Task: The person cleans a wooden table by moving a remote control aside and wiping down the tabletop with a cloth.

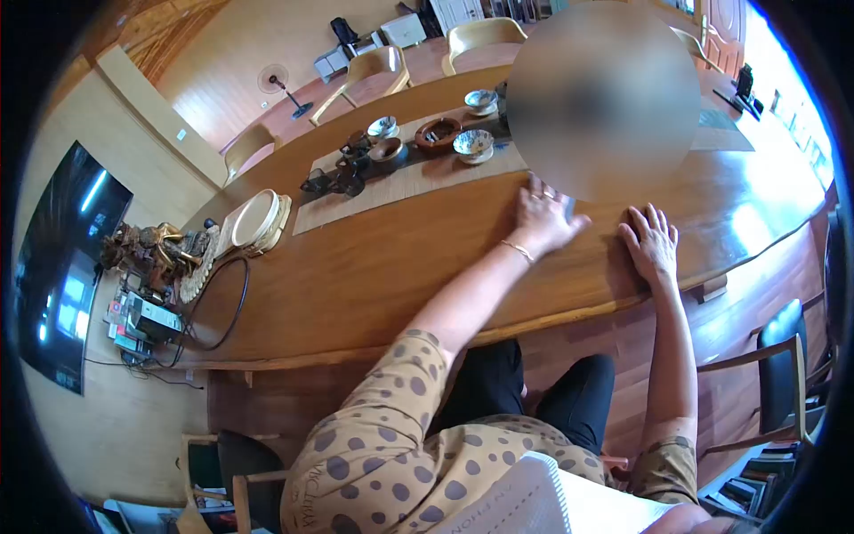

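Both left hand (543,221) and right hand (654,249) lie empty, fingers (655,218) spread, on a table (391,267) blur (605,98) partly hides.

Shirt (463,454): loose, tan w/ lots of dk grey-brown round dots, mixed sizes — some small, some big. L sleeve (382,392) ends nr the elbow, same dots; dk lettering (316,496) runs along its upper part — too blurred to read. R sleeve (667,467) also short, looks a darker, browner tan. Trousers (578,400) plain, v. dk, approx. black. Thin gold-col. bracelet (519,251) on L wrist.
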Demonstrator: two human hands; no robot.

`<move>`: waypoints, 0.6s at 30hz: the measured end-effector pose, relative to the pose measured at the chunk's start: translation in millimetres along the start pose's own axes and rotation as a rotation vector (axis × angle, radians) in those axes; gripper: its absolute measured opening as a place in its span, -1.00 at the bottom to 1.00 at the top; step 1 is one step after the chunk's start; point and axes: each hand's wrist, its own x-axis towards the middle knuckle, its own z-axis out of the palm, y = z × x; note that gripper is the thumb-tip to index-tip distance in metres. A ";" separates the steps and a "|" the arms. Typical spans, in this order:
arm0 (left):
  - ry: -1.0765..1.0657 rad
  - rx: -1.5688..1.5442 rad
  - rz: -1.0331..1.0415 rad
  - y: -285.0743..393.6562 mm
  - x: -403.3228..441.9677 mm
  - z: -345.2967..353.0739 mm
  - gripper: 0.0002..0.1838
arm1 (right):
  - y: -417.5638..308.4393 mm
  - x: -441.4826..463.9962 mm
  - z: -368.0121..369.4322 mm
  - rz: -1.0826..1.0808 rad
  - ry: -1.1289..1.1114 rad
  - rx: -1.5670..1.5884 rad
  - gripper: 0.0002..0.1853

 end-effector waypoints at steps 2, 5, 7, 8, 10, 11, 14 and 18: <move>-0.026 -0.075 0.112 25.9 -4.0 8.0 -0.01 | -0.3 -1.7 -3.3 -0.005 -0.004 0.013 -0.39; -0.108 -0.192 0.241 19.2 -29.5 0.7 -0.10 | 4.2 -0.5 -1.9 -0.026 0.005 0.027 -0.40; 0.000 -0.075 0.276 -15.9 -50.6 -7.2 -0.19 | 7.0 -1.1 0.3 -0.037 0.007 0.025 -0.40; 0.063 -0.006 0.296 -47.1 -57.6 -3.0 -0.20 | 8.1 -1.6 1.4 -0.040 0.011 0.022 -0.40; 0.090 0.088 0.178 -100.6 -88.5 -34.8 -0.27 | 7.2 -1.1 1.1 -0.044 0.013 0.017 -0.40; 0.176 0.081 0.137 -138.7 -104.8 -38.3 -0.30 | 6.1 -0.5 0.3 -0.038 0.007 0.007 -0.39; 0.090 0.099 -0.270 -240.4 -162.1 -73.4 -0.33 | 3.2 -0.5 -1.7 -0.018 -0.022 -0.020 -0.39; 0.186 0.256 -0.723 -361.6 -279.2 -103.4 -0.35 | 1.0 -1.5 -1.8 -0.010 -0.029 -0.052 -0.38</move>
